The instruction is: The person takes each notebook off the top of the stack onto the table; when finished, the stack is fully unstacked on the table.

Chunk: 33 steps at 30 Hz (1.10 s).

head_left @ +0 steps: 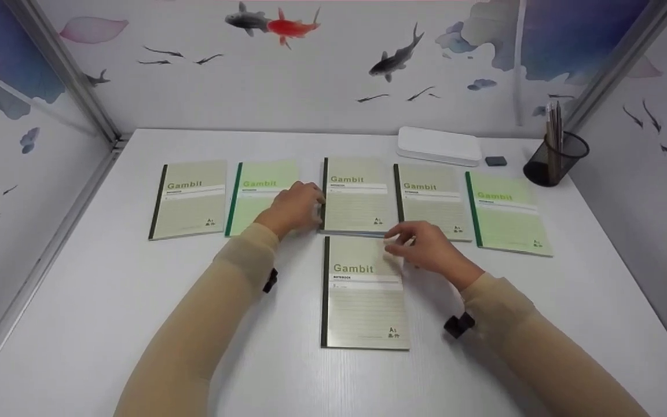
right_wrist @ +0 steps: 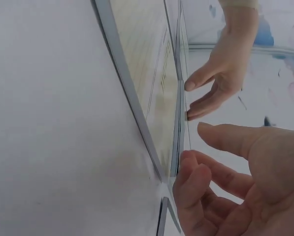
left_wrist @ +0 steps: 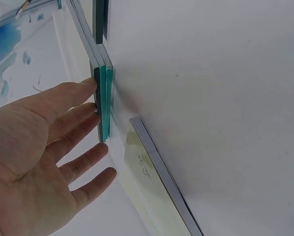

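Note:
In the middle of the table lies a small stack of notebooks (head_left: 352, 217), a beige one with a dark spine on top. The left wrist view shows teal spines (left_wrist: 106, 103) beneath it. My left hand (head_left: 297, 205) is at the stack's left side, straight fingertips against the spines. At the stack's lower right corner is my right hand (head_left: 426, 246), thumb apart from its loosely bent fingers (right_wrist: 191, 184), holding nothing. Nearer me, just below the stack, lies another beige notebook (head_left: 362, 307); the right hand overlaps its upper right corner in the head view.
Left of the stack lie a beige notebook (head_left: 189, 208) and a green notebook (head_left: 246, 214), partly covered by the left hand. To the right are a beige notebook (head_left: 432, 208) and a green notebook (head_left: 510, 226). Behind stand a white case (head_left: 438, 146), dark eraser-like block (head_left: 495, 161) and mesh pencil cup (head_left: 568, 159).

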Available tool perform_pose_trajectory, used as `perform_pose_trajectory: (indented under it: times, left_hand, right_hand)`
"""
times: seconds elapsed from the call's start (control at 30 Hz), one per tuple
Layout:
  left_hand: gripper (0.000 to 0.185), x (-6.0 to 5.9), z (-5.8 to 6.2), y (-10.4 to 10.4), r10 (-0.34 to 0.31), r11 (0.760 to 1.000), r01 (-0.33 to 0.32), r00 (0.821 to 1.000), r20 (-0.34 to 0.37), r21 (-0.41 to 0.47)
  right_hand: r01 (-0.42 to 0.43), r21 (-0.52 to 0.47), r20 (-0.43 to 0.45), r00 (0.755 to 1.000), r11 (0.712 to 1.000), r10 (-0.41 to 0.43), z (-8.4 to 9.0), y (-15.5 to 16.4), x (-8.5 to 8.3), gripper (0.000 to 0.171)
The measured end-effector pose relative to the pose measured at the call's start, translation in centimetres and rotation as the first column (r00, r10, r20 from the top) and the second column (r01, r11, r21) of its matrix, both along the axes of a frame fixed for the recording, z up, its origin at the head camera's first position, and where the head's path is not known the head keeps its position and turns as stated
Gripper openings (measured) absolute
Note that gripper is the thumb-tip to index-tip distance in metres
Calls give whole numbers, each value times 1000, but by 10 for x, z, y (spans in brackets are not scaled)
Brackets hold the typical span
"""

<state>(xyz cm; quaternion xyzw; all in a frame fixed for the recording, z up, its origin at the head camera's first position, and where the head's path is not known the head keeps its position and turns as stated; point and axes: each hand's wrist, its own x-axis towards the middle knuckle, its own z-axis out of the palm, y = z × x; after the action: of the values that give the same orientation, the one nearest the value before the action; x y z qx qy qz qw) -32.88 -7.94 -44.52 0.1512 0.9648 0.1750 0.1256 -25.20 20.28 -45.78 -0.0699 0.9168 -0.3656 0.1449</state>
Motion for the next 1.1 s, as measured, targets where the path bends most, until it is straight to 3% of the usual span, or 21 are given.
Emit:
perform_pose_trajectory:
  times: [0.23, 0.43, 0.7, 0.87, 1.1]
  left_hand:
    - [50, 1, 2, -1, -17, 999, 17, 1000, -3, -31]
    - [50, 0, 2, -1, -1, 1000, 1, 1000, 7, -10]
    - [51, 0, 0, 0, 21, 1000, -21, 999, 28, -2]
    - [51, 1, 1, 1, 18, 1000, -18, 1000, 25, 5]
    - [48, 1, 0, 0, 5, 1000, -5, 1000, 14, 1]
  right_hand:
    - [116, -82, 37, 993, 990, -113, 0, -4, -40, 37]
    - [185, -96, 51, 982, 978, -181, -5, -11, -62, 46]
    - [225, -113, 36, 974, 968, -222, -9, -17, -78, 51]
    - [213, -45, -5, 977, 976, -213, -8, -20, -86, 57]
    - [219, 17, 38, 975, 976, -219, -2, -24, -92, 66]
